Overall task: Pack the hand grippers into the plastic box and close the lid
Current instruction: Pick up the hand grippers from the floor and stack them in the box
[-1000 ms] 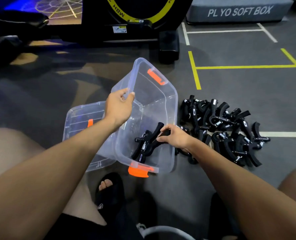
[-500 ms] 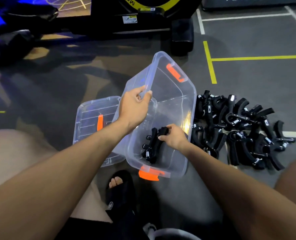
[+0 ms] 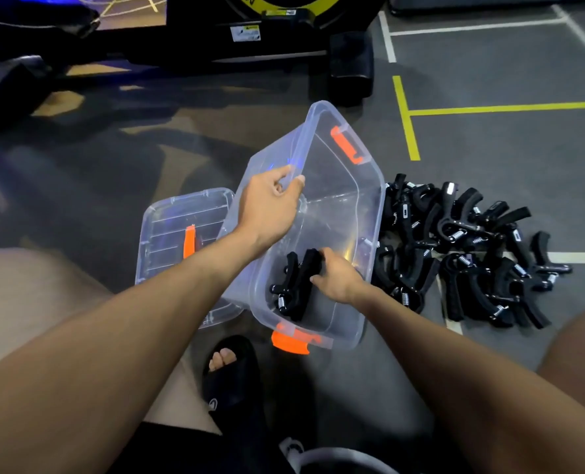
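Observation:
A clear plastic box (image 3: pixel 345 186) with orange latches is tilted toward me on the gym floor. My left hand (image 3: pixel 272 203) grips its left rim and holds it tipped. My right hand (image 3: pixel 337 273) reaches inside the box and holds black hand grippers (image 3: pixel 294 285) that lie on the box's lower wall. A pile of several black hand grippers (image 3: pixel 472 254) lies on the floor just right of the box. The clear lid (image 3: pixel 168 241) with an orange clip lies flat on the floor to the left, partly under the box.
A black and yellow exercise machine (image 3: pixel 270 35) stands behind the box. Yellow and white lines mark the grey floor at the right. My foot in a black sandal (image 3: pixel 231 367) sits just below the box, with my knees at both sides.
My right hand has pushed the held grippers deeper into the box, toward its lower left. The left hand keeps its grip on the rim. The camera has tilted down.

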